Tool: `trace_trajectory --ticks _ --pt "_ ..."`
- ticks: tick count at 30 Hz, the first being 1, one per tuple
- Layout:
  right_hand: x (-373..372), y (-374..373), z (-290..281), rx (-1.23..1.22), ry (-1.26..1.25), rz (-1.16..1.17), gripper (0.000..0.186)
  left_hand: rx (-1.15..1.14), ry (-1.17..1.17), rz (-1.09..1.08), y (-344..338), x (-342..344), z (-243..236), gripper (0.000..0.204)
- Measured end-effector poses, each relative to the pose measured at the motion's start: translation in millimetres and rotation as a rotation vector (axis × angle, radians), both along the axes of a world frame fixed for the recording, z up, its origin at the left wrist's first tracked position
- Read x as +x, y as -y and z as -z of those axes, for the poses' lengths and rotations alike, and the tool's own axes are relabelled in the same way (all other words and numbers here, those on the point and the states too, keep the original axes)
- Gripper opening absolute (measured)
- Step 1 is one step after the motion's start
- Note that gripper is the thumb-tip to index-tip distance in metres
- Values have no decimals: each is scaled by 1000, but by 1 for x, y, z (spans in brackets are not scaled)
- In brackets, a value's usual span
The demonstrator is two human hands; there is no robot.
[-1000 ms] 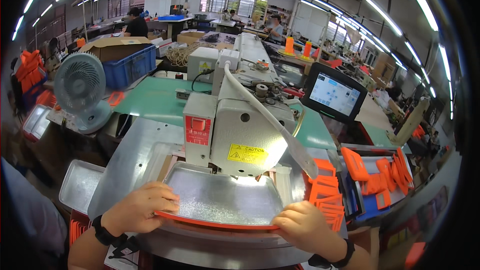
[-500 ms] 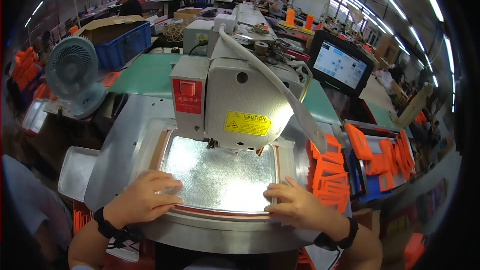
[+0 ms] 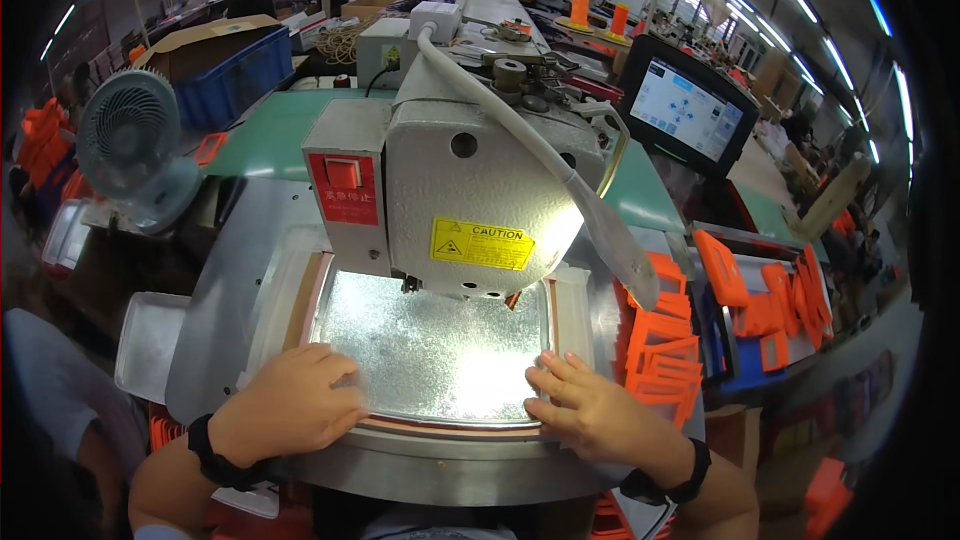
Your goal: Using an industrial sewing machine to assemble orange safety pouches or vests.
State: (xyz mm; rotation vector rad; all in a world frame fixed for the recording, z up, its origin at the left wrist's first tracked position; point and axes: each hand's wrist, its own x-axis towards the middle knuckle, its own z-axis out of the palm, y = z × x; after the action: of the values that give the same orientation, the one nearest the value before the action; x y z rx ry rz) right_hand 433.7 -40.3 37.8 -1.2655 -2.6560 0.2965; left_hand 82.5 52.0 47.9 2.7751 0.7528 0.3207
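Step in hand looks like seating the flat silvery rectangular metal template plate (image 3: 430, 345) under the head of the grey industrial sewing machine (image 3: 470, 180). Left hand (image 3: 290, 405) lies flat, fingers spread, on the plate's near-left edge; right hand (image 3: 585, 405) flat at its near-right corner, nothing gripped. Next move likely needs square alignment. Stack of orange flat pieces (image 3: 665, 345) just right.

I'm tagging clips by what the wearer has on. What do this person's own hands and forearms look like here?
Both hands are bare, with no gloves or rings that show. The left hand has a black band on its wrist; the right hand has a similar black band. Both forearms are bare, with no sleeves showing on them.
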Motion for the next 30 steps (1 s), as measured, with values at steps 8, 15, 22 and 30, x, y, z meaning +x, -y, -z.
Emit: trace_trajectory --ticks 8,15,22,30 --pt "0 -5 -2 -2 -60 -38 34 64 -97 99 -32 57 12 44" --pt "1 -2 -3 0 -64 -18 32 118 -1 163 -58 69 25 68" --pt "2 -2 8 34 -126 -15 29 -200 -245 136 -78 81 7 75" --pt "4 -2 9 56 -198 -31 22 -176 -148 139 -61 76 18 75"
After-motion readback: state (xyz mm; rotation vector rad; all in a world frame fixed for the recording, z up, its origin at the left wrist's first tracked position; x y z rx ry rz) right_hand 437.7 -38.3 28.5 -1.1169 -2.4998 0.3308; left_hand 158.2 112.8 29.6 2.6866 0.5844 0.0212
